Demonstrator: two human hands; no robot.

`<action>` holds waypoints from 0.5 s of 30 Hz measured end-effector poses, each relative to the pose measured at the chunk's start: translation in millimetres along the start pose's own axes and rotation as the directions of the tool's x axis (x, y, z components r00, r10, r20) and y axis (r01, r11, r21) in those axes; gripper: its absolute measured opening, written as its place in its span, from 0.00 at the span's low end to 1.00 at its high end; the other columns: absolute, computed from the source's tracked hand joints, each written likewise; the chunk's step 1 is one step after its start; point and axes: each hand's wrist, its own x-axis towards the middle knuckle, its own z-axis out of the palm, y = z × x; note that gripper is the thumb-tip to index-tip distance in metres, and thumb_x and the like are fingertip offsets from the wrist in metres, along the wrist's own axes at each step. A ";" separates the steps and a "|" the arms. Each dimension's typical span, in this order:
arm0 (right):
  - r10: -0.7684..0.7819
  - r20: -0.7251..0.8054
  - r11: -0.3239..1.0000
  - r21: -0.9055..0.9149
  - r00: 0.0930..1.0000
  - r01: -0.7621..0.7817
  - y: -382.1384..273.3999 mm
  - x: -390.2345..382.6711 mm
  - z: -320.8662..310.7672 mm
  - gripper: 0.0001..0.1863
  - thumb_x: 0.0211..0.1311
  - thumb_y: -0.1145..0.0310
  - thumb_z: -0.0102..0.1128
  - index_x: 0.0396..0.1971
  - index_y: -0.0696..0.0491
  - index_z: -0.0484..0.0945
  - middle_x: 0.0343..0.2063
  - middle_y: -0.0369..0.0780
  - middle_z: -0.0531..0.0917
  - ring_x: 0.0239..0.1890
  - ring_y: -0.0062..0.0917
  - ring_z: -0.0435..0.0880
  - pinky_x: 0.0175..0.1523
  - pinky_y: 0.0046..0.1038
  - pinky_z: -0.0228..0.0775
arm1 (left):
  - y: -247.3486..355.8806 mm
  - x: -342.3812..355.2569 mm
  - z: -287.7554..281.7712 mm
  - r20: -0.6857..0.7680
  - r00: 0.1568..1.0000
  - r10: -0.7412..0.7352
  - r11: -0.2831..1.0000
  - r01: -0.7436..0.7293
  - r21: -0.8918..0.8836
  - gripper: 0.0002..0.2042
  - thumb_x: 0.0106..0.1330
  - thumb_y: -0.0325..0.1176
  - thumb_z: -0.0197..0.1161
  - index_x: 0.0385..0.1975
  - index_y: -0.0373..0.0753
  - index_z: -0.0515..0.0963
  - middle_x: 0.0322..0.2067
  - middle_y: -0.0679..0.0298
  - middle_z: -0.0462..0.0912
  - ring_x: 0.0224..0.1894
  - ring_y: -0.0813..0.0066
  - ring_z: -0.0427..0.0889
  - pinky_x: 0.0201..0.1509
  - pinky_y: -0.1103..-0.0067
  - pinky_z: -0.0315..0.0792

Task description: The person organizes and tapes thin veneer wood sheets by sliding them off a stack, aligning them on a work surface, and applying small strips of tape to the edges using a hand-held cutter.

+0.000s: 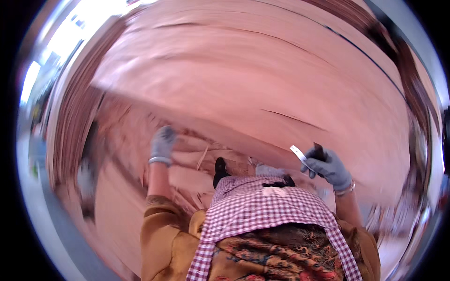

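My left hand (162,144), in a grey glove, is held out over the littered floor, just on my side of the large sheet's near edge. Its fingers look curled in, but blur hides whether anything is in them. In my right hand (330,169), also gloved, is a flat silver metal strip (298,153) with small holes, together with a short dark piece (319,151). I cannot tell whether these are parts of one tool. The wide pinkish-brown wood veneer sheet (243,79) spreads out beyond both hands, with a dark split (293,118) in it.
Stacked veneer (77,119) stands at the left, its layered edges showing. Broken veneer scraps (185,180) litter the floor around my shoe (220,166). More dark, ragged sheet edges (412,89) lie at the far right. My checked apron (267,206) fills the near middle.
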 end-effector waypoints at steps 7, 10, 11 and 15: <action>0.074 -0.262 0.974 0.226 0.962 -0.013 36.9 14.8 39.3 0.12 0.62 0.65 0.57 0.39 0.57 0.74 0.28 0.36 0.81 0.24 0.13 0.76 0.28 0.16 0.69 | 54.7 158.5 16.8 -0.093 0.889 -0.449 0.890 0.434 -0.142 0.07 0.64 0.41 0.56 0.28 0.48 0.72 0.25 0.67 0.77 0.25 0.75 0.75 0.21 0.86 0.67; 0.068 -0.337 0.962 0.271 0.939 0.027 43.5 16.8 65.1 0.13 0.62 0.66 0.57 0.41 0.58 0.73 0.29 0.37 0.80 0.25 0.15 0.77 0.29 0.15 0.71 | 54.1 186.7 -3.3 -0.144 0.907 -0.395 0.918 0.386 -0.087 0.07 0.63 0.40 0.59 0.26 0.46 0.72 0.18 0.70 0.72 0.18 0.82 0.68 0.14 0.87 0.60; 0.070 -0.359 0.956 0.291 0.931 0.040 40.5 18.4 68.8 0.13 0.62 0.66 0.57 0.42 0.59 0.73 0.29 0.37 0.80 0.25 0.15 0.78 0.29 0.14 0.72 | 65.3 192.9 8.0 -0.223 0.932 -0.286 0.953 0.301 0.036 0.08 0.62 0.39 0.59 0.26 0.45 0.72 0.17 0.71 0.70 0.18 0.83 0.66 0.16 0.86 0.61; 0.055 -0.442 0.974 0.222 0.895 0.050 24.5 10.2 81.5 0.14 0.62 0.65 0.57 0.44 0.58 0.72 0.29 0.37 0.80 0.26 0.15 0.77 0.28 0.15 0.69 | 122.6 185.7 49.3 -0.196 0.975 0.101 0.956 -0.041 0.290 0.07 0.62 0.37 0.59 0.26 0.43 0.72 0.18 0.70 0.70 0.18 0.83 0.65 0.21 0.86 0.61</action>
